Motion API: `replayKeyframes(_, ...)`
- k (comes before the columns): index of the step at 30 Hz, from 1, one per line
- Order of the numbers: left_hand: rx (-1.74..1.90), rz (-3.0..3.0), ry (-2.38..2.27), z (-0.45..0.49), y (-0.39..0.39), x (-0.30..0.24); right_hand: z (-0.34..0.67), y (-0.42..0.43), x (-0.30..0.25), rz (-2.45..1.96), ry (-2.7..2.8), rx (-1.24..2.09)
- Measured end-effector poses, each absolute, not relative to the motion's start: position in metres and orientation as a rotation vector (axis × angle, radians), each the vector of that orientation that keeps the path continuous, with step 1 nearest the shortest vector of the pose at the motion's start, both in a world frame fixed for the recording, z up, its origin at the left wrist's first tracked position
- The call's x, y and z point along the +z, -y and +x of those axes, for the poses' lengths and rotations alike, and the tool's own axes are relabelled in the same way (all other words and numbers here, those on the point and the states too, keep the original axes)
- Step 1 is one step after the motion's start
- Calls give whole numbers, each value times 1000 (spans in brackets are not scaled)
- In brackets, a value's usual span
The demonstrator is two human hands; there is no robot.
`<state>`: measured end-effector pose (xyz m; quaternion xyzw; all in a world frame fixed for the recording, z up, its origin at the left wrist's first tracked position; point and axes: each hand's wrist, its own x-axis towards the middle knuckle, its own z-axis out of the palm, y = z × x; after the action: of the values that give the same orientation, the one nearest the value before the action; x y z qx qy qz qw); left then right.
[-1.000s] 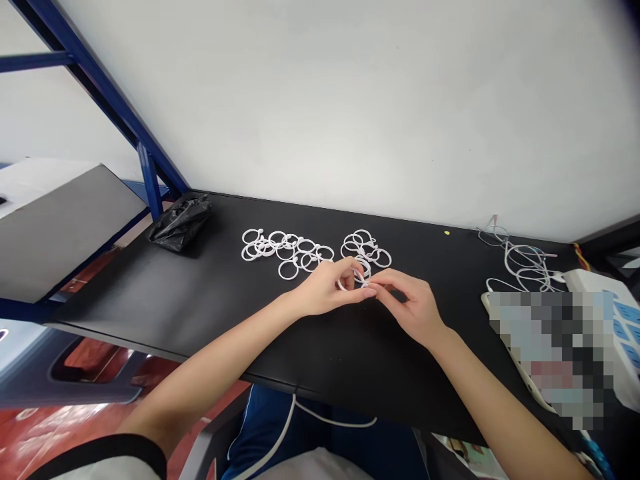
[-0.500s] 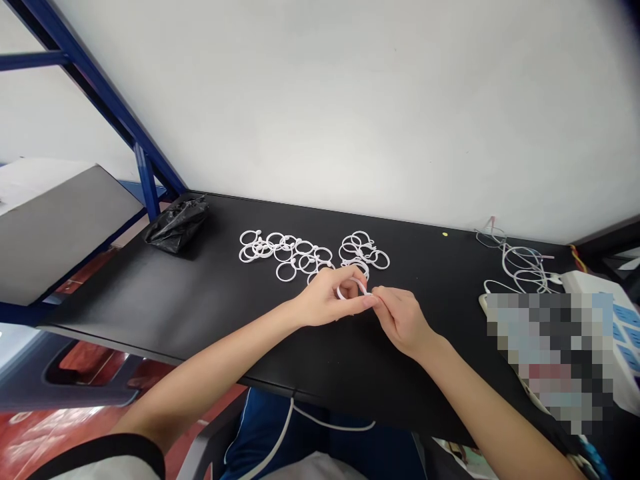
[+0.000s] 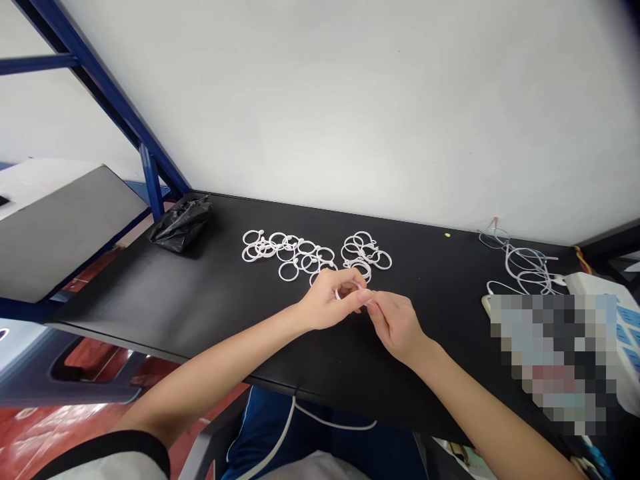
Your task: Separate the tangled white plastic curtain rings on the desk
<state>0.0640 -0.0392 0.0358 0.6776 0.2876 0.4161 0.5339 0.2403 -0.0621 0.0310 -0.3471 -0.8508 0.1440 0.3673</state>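
Note:
My left hand [image 3: 327, 301] is closed around a white curtain ring [image 3: 340, 292], thumb and fingers gripping it, with part of its hoop showing inside the grip. My right hand [image 3: 399, 323] pinches at the right side of the same ring, fingertips touching my left thumb. The small piece between the fingertips is hidden. Just beyond my hands, several white curtain rings [image 3: 289, 271] with small eyelets lie overlapping on the black table [image 3: 210, 300]. A second cluster of curtain rings [image 3: 383, 260] lies to its right, partly behind my left fingers.
A crumpled black plastic bag [image 3: 183, 223] lies at the far left of the table. Tangled white cables [image 3: 530, 263], a white power strip [image 3: 593, 285] and a blurred-out flat object [image 3: 550, 360] occupy the right side. A white wall [image 3: 320, 120] rises behind the table.
My right hand has shifted slightly left and closer to my left hand, and the held ring has tilted and is more covered by my left thumb. The loose rings lie as before.

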Motion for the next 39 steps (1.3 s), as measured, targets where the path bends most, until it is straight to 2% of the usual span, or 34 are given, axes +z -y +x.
replayKeyframes(13, 895, 1603, -686, 63, 37, 33, 238, 61, 23, -834, 2145, 353)
replayKeyframes(21, 876, 1713, -696, 58, 26, 35, 240, 56, 25, -956, 2141, 446)
replayKeyframes(25, 1065, 2023, -868, 47, 15, 42, 243, 51, 26, -1077, 2053, 507)
replayKeyframes(28, 1177, 2258, -1168, 35, 2, 41, 246, 46, 23, -1110, 1984, 477)
replayKeyframes(33, 975, 2583, -1390, 19, -20, 27, 250, 35, 17, -1142, 2103, 503)
replayKeyframes(39, 728, 2652, -1517, 10, -29, 13, 252, 34, 25, -1235, 2117, 543)
